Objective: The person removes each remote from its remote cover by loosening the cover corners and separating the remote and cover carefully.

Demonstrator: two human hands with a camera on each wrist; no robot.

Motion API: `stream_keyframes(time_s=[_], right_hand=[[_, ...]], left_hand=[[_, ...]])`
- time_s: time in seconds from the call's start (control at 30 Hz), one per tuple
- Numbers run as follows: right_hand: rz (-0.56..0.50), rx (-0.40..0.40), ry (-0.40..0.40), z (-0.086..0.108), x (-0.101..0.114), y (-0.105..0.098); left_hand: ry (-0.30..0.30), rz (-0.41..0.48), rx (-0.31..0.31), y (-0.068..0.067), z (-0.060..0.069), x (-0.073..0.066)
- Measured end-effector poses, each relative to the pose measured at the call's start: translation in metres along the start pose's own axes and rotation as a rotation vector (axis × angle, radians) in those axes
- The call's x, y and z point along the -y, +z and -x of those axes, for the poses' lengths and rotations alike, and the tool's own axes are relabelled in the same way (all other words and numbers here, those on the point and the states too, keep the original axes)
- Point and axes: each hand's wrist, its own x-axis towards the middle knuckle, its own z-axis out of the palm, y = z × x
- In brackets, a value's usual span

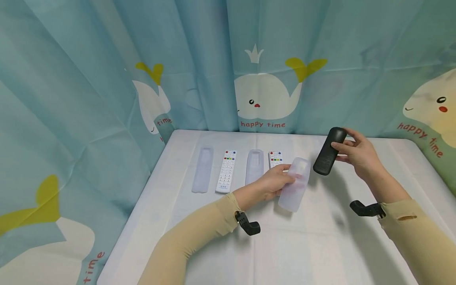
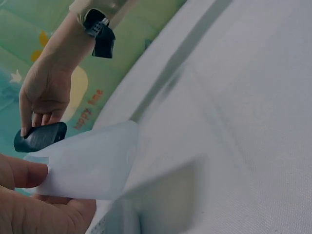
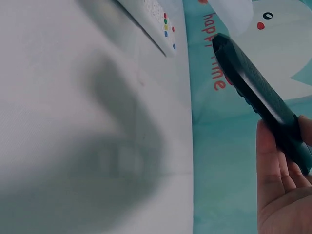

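Observation:
My left hand (image 1: pixel 276 182) holds a translucent remote control cover (image 1: pixel 294 194) above the table, thumb on one face and fingers behind it. To its right, my right hand (image 1: pixel 360 154) pinches a black remote control (image 1: pixel 329 152) between thumb and fingers, its back toward the head camera. The remote (image 3: pixel 263 92) is raised and tilted in the right wrist view, with its buttons on the far side. Cover and remote are close but apart in the head view. In the left wrist view the thumb presses the cover (image 2: pixel 92 161), and the black remote (image 2: pixel 41 137) shows beyond it.
On the white table (image 1: pixel 221 229) lie, from the left, a translucent cover (image 1: pixel 203 170), a white remote control (image 1: pixel 227 170), another cover (image 1: pixel 254 164) and a second white remote (image 1: pixel 275 157), partly hidden by my left hand. A blue curtain (image 1: pixel 206 79) with whales hangs behind.

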Motion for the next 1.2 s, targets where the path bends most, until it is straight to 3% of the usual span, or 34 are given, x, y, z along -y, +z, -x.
stream_keyframes(time_s=[0.27,0.53,0.97,1.2], right_hand=[[0.095,0.052,-0.011,0.001,-0.008,-0.005],[0.196,0.041,-0.013,0.005,-0.010,-0.007],[0.152,0.089,-0.028,0.008,-0.013,-0.014],[0.316,0.071,-0.076,0.010,-0.011,-0.017]], left_hand=[[0.006,0.043,0.007,-0.001,-0.001,0.001],[0.005,0.038,-0.002,-0.003,-0.001,0.002],[0.000,0.059,0.020,-0.001,-0.002,0.001],[0.001,0.076,0.032,-0.002,-0.002,0.001]])
